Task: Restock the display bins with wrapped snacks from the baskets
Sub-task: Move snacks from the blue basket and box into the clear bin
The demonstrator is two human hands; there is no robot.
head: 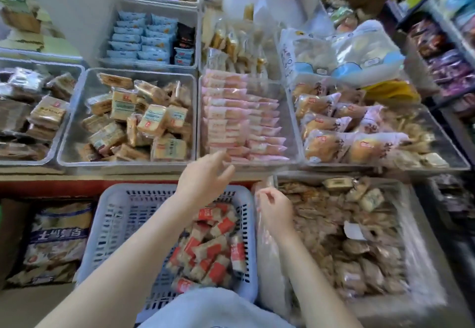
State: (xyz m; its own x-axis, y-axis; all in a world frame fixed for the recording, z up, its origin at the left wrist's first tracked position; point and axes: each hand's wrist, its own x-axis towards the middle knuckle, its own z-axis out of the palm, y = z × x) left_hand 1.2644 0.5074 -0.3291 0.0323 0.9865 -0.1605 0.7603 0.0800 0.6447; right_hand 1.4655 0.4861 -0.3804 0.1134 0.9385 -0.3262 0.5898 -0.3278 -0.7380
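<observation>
Fingers of the left hand (205, 176) are loosely spread and grasp nothing; they hover just past the far rim of the blue basket (108, 225), at the near edge of the bin of pink-wrapped snacks (231, 119). Fingers of the right hand (272, 209) are curled just to the right of the basket, and they seem to pinch the edge of a clear plastic bag (267, 255) that hangs beside the basket's right wall; motion blur leaves me unsure how firm that pinch is.

Red-and-tan wrapped snacks (210, 248) lie heaped in the right half of the basket, beneath the left forearm and well short of the left fingertips. Just right of the basket, beyond the bag, stands a bin lined with plastic (424, 263) and full of brown wrapped pieces.

My judgement of the risks: the left hand sits at the neat pink rows, and a careless sweep back toward the basket could knock those rows askew or drag a packet over the bin's front edge. The forearm crosses low over the heap, so lifting a handful blind could spill packets over the basket's rim. A slack pinch on the bag could let it slip down beside the basket.
</observation>
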